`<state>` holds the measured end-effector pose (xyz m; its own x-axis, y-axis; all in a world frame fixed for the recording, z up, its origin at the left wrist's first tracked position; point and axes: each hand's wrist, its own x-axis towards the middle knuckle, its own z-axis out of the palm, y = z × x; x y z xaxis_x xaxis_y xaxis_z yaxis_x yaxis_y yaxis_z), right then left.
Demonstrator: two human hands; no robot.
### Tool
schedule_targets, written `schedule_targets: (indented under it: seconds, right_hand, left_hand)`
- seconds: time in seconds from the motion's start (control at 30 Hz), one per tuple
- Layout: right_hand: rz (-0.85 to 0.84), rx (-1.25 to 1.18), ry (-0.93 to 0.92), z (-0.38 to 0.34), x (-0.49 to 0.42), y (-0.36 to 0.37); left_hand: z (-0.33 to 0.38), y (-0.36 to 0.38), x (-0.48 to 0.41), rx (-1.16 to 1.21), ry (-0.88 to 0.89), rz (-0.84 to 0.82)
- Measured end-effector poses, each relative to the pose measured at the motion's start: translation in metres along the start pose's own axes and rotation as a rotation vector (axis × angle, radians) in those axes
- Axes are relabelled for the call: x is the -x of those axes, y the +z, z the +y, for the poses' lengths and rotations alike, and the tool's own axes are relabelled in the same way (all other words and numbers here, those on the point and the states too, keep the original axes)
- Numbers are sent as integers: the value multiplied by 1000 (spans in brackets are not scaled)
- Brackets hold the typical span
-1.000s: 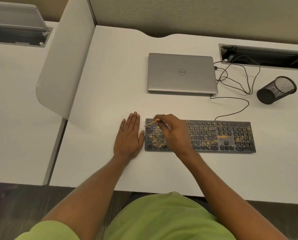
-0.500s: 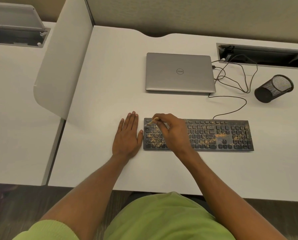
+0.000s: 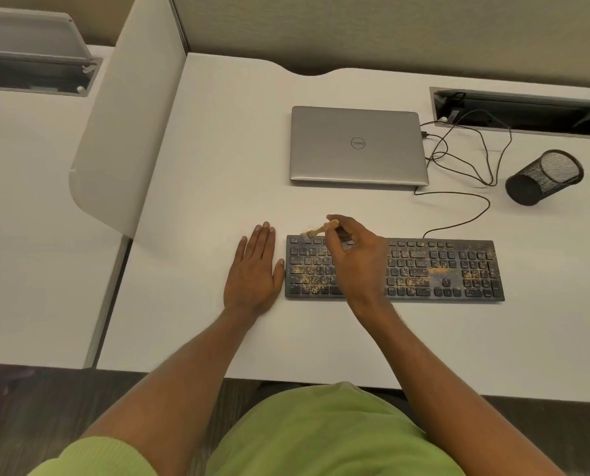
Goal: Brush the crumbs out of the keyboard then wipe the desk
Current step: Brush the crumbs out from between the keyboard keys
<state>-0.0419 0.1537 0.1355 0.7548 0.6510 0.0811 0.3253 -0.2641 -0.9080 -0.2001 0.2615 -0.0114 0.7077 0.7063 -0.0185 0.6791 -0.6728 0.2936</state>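
A black keyboard (image 3: 451,269) lies on the white desk (image 3: 218,166), its keys strewn with orange-brown crumbs. My right hand (image 3: 358,259) hovers over the keyboard's left half and pinches a small wooden brush (image 3: 315,231). The bristles point left at the keyboard's top-left corner, where a few crumbs lie on the desk just beyond the edge. My left hand (image 3: 254,273) lies flat on the desk, fingers straight, its thumb against the keyboard's left edge.
A closed silver laptop (image 3: 357,146) sits behind the keyboard. Black cables (image 3: 465,163) run from it to a cable tray (image 3: 523,111) at the back right. A black mesh cup (image 3: 544,176) lies tipped on its side. A white divider panel (image 3: 121,132) stands at left.
My right hand has swept the brush up and away across the top-left keys to the keyboard's far edge, flicking crumbs onto the desk. My left hand has stayed put.
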Motion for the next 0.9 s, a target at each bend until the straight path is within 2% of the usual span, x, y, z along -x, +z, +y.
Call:
schedule_targets:
  seconds: [0.3, 0.47, 0.73, 0.9]
  right_hand:
    - [2, 61, 56, 13, 10, -2]
    - [66, -4, 51, 7, 5, -1]
    - [-15, 17, 96, 13, 13, -4]
    - [74, -76, 76, 3, 3, -4]
  left_hand:
    - [0, 0, 0, 8, -1, 2]
    - [0, -1, 1, 8, -1, 1]
    - [0, 0, 0, 10, 3, 4]
    - [0, -1, 1, 11, -1, 3]
